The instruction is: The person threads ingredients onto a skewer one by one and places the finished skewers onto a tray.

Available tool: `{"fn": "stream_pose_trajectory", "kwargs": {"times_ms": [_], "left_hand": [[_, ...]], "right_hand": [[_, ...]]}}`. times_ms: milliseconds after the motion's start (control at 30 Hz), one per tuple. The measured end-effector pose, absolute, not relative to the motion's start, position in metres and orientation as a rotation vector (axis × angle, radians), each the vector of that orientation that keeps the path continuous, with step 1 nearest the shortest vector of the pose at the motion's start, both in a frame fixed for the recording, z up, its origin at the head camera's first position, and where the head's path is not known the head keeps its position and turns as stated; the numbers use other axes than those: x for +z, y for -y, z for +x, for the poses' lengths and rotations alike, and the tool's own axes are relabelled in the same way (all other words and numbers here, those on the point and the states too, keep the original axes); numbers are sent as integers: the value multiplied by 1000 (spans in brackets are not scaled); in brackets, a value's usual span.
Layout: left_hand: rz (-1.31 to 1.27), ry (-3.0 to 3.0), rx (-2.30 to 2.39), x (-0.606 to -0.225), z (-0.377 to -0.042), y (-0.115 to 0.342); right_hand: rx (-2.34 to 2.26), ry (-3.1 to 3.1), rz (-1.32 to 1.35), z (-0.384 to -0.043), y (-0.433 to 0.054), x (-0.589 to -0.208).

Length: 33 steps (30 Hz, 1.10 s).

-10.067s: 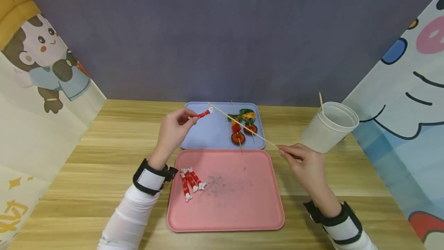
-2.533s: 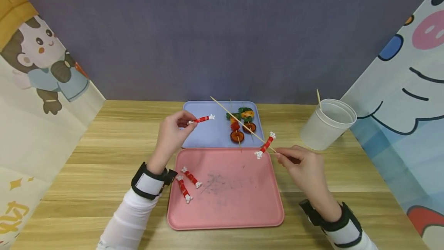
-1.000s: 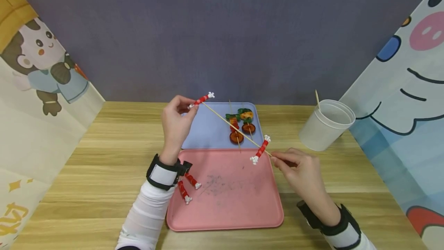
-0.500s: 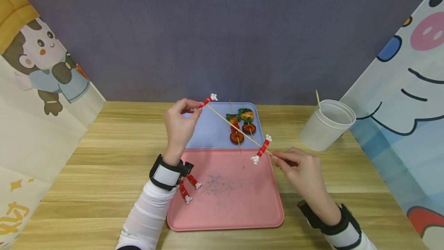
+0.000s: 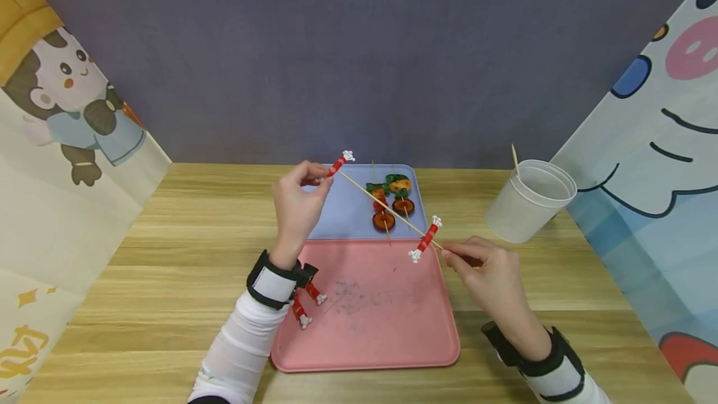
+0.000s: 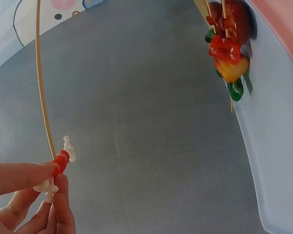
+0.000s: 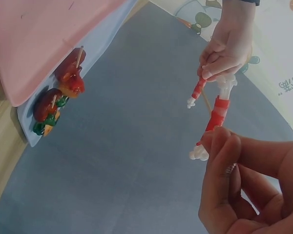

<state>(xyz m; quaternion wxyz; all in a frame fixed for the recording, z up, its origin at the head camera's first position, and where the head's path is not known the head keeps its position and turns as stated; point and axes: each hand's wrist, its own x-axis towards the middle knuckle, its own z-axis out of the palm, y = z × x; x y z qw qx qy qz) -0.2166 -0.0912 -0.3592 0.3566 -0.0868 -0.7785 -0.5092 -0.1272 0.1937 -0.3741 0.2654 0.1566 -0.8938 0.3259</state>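
My left hand [image 5: 300,204] pinches a red toy piece with white knobbed ends [image 5: 339,164] between thumb and fingers, above the blue tray. In my right hand [image 5: 493,273] the near end of a thin wooden skewer [image 5: 359,186] is pinched. A second red piece [image 5: 426,240] sits crosswise on the skewer, just ahead of the right fingertips. The skewer's far end meets the left hand's piece [image 6: 61,162]; whether it has pierced it I cannot tell. Two more such pieces [image 5: 300,313] lie on the pink tray [image 5: 381,335], partly hidden by the left wrist strap.
Behind the pink tray, the blue tray [image 5: 336,214] bears two loaded skewers [image 5: 384,222] of toy vegetables. A white tub [image 5: 518,207] with a stick [image 5: 515,161] in it stands at the right. Printed panels flank the table [image 5: 168,254], and a grey wall [image 5: 359,67] rises behind.
Ten seconds ago the skewer was bare and more pieces lay on the pink tray. Since then one piece has gone onto it. The left hand has brought another to its tip and shifted slightly right.
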Motion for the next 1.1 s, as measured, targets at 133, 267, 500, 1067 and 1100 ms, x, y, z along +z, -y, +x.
{"fn": "stream_pose_trajectory", "kwargs": {"times_ms": [133,267,500,1067,1100], "left_hand": [[-222,2030,-1288,-359,-216,91],[-223,2027,-1289,-359,-215,90],[-231,2039,-1300,-358,-213,92],[-396,2250,-1424,-363,-197,58],[-416,2260,-1440,-363,-195,55]], "right_hand": [[873,2418,414,-128,-195,-374],[865,2422,406,-128,-195,-375],[830,2447,392,-129,-197,-374],[964,2488,400,-125,-189,-372],[960,2495,399,-126,-188,-373]]}}
